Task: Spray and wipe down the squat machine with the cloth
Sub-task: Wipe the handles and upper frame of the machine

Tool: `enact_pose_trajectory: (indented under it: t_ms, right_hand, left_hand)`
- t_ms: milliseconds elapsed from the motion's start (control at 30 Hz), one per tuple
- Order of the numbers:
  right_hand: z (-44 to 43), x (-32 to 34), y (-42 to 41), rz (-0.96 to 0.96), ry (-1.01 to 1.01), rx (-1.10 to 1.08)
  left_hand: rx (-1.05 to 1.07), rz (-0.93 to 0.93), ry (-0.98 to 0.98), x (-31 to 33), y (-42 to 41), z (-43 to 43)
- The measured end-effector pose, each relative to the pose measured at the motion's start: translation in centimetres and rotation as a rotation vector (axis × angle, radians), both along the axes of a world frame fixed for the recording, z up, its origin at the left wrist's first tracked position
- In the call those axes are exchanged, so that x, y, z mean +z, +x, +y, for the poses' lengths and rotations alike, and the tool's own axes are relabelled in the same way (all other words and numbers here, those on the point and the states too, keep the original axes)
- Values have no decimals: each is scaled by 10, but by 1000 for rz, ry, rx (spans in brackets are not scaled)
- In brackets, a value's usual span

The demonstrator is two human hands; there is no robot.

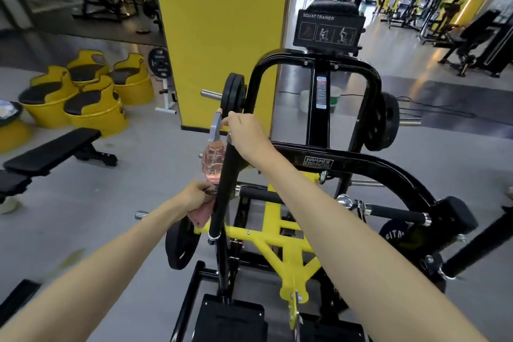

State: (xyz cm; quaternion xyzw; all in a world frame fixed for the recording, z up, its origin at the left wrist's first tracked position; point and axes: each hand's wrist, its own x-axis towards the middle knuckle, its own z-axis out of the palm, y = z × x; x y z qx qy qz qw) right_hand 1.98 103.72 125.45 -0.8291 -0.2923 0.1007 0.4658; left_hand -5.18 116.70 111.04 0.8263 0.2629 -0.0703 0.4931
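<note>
Fingers of the left hand point(197, 195) curl round a soft pink cloth point(200, 218) and press it flat on the side of a long black padded bar point(223, 175). This bar is part of the big black and yellow squat machine point(372, 165) and leans up toward the right hand point(245, 132). The right hand sits at the top of the bar with its fingers bent. One finger reaches out to the grey spray top of a clear plastic spray bottle with pink water inside point(213, 159). The bottle hangs just left of the bar, right above the cloth. It looks like the right hand holds the bottle by its grey top, but the hand hides that spot, so I am not sure. Round black weight plates point(234, 91) sit on the machine's left side, past the right hand. A black sign with the white words SQUAT TRAINER point(329, 28) stands at the far end. A tall yellow pillar point(222, 22) is behind it. Far to the left are a flat black bench point(52, 150) and four yellow barrel seats with black tops point(91, 104) on the grey floor point(133, 189).
</note>
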Motion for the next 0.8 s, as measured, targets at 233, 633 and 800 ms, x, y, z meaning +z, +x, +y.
enact_pose_trajectory:
  t_ms: [233,633,800]
  right_hand:
    - [0,-2,3,-140,-113,41]
    - [-7,4,-2,-143,-2,-24]
    - [-17,16,1,350,223,-18]
  left_hand:
    - [14,-163,-88,71,-1,-21]
    - [115,-413,-133,157,1,-47]
    - [250,-439,-179,181,-1,-54]
